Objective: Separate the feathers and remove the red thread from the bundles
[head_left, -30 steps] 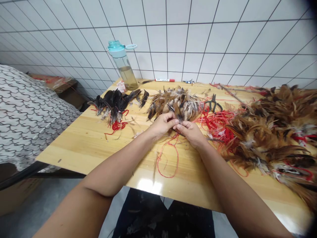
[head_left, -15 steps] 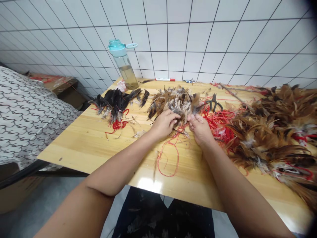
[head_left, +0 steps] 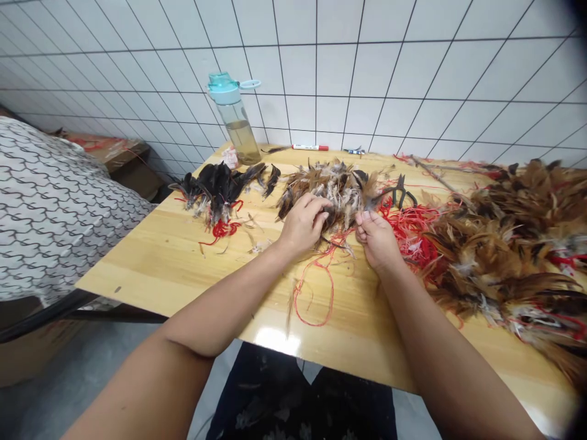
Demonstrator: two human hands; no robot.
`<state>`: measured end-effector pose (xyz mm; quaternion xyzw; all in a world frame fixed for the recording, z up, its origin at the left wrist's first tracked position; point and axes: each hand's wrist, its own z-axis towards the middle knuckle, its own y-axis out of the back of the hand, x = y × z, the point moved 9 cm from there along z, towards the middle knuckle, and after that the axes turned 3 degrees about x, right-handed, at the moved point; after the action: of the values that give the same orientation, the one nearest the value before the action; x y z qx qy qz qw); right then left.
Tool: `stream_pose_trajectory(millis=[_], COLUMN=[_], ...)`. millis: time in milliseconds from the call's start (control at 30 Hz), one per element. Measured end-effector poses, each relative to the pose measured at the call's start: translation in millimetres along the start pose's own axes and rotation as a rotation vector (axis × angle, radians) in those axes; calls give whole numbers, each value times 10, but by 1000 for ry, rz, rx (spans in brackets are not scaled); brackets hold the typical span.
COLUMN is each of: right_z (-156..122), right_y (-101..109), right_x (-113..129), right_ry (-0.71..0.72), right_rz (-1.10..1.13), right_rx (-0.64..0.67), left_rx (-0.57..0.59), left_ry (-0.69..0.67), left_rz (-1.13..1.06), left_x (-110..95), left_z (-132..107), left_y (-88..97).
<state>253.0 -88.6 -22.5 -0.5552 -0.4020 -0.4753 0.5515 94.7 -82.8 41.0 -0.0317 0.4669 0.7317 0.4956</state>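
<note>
First: What stands at the far left of the table [head_left: 151,269]?

Second: A clear bottle [head_left: 241,129], teal-lidded and partly filled with yellowish liquid. A crumpled whitish scrap [head_left: 230,156] lies just beside its base.

First: Along the far edge?

Second: One white marker [head_left: 310,147], red at its right end. To its right, a small blue-and-white item [head_left: 355,151], type unclear. Behind: a white tiled wall [head_left: 339,67], dark-jointed.

First: Left of the table?

Second: White cloth [head_left: 59,201], dark wavy pattern; beyond it, a brown cardboard box [head_left: 121,154].
</note>
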Motion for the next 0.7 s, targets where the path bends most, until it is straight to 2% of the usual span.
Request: stream_pose_trajectory(millis=[133, 233, 333, 400, 500, 567, 700], right_z=[51, 90, 109, 106, 97, 92, 102], right_y=[222, 367, 411, 420, 417, 414, 408], right_x=[25, -7, -26, -31, -42, -48, -66], right_ry=[30, 72, 126, 151, 152, 147, 126], right_rz=[33, 35, 7, -17, -52, -77, -128], right_rx=[-109, -172, -176, -182, -192, -197, -171], left_rx=[44, 145, 252, 249, 194, 207, 258], left_ry=[-105, -169, -185, -123, 61, 151, 227], left_rz=[63, 173, 251, 253, 232, 232, 193], left_x=[-84, -164, -224, -226, -144, -82, 32], left_z=[7, 67, 138, 184, 223, 228, 244], left_y=[-92, -274, -460, -489, -459, -494, -627])
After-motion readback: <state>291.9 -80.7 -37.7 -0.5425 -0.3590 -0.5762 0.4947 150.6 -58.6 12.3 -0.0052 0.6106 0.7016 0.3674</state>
